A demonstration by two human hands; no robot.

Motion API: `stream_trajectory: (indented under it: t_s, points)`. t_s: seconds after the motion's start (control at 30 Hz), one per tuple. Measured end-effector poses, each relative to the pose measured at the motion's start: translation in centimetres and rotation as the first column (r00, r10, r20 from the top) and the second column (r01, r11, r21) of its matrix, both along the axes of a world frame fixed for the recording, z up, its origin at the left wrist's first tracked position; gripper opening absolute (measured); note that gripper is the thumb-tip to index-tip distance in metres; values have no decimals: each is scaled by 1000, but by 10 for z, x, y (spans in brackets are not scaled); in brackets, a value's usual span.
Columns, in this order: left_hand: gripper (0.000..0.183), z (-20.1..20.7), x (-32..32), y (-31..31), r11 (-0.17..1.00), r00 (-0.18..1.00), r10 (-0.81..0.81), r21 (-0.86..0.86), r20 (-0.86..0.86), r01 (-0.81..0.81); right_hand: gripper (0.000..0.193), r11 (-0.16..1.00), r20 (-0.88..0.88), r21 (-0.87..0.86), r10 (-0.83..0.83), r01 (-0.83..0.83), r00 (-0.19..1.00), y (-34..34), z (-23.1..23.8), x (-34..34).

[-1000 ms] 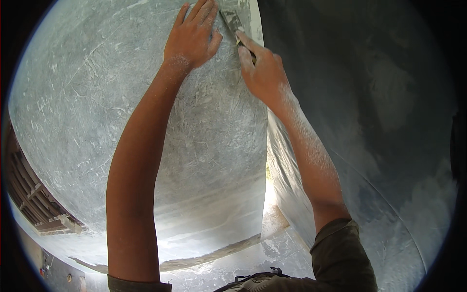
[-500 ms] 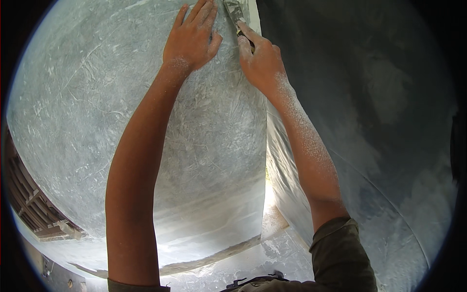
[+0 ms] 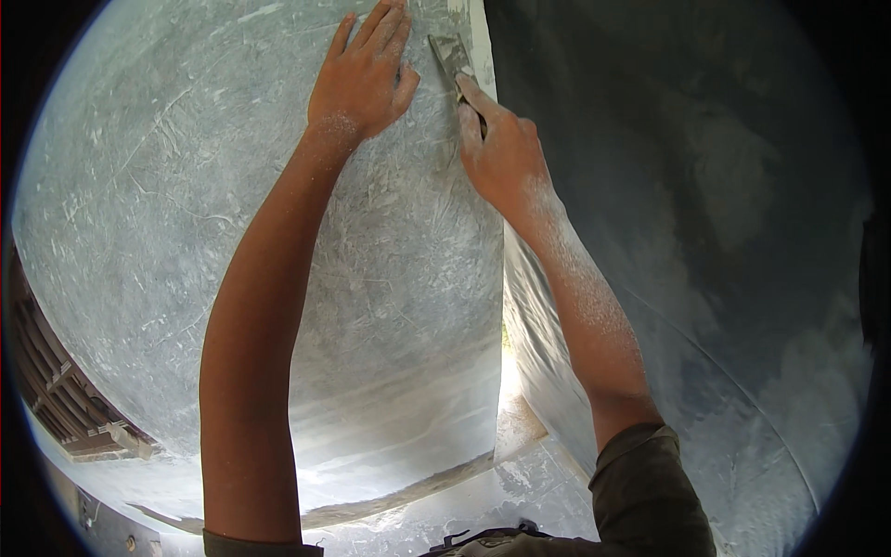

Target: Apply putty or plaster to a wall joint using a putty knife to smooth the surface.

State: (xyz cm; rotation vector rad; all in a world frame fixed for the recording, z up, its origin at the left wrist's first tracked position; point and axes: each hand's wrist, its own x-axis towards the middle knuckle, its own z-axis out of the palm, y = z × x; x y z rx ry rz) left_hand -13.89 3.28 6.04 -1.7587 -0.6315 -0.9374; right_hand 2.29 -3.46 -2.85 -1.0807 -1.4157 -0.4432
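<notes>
A putty knife [image 3: 452, 58] with a flat, whitish-smeared metal blade is gripped in my right hand [image 3: 506, 153], index finger stretched along it. Its blade lies against the large grey wall surface [image 3: 399, 251], close to the right-hand edge, where a pale strip [image 3: 480, 46] runs. Powdery white dust coats my right fingers and forearm. My left hand [image 3: 360, 88] rests flat on the same grey surface, left of the knife, fingers extended and thumb apart; it holds nothing.
Dark sheeting [image 3: 705, 232] hangs along the right side, past the wall's edge. Bright light shows through a gap low at that edge, beside a shiny fold of sheet [image 3: 538, 316]. At the far left sits a brown slatted opening [image 3: 70, 390]. A grey floor [image 3: 464, 511] lies below.
My right hand and the putty knife have moved down along the wall's edge, bringing the whole blade into view. My left hand stays nearly where it was.
</notes>
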Motion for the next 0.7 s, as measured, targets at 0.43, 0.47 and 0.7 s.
stream_trajectory:
  t_s: [0.43,0.47,0.7]
  points:
    - [65,2,2,12,1000,1000,8,15,-1,-8,40,999,-41,53,5,-3,999,8,28,9]
    - [65,2,3,14,999,1000,-18,35,-4,18,40,998,-41,55,3,0,999,6,26,12]
    - [65,0,0,5,1000,1000,28,-3,-3,-28,42,999,-22,-37,-15,14,1000,2,17,13]
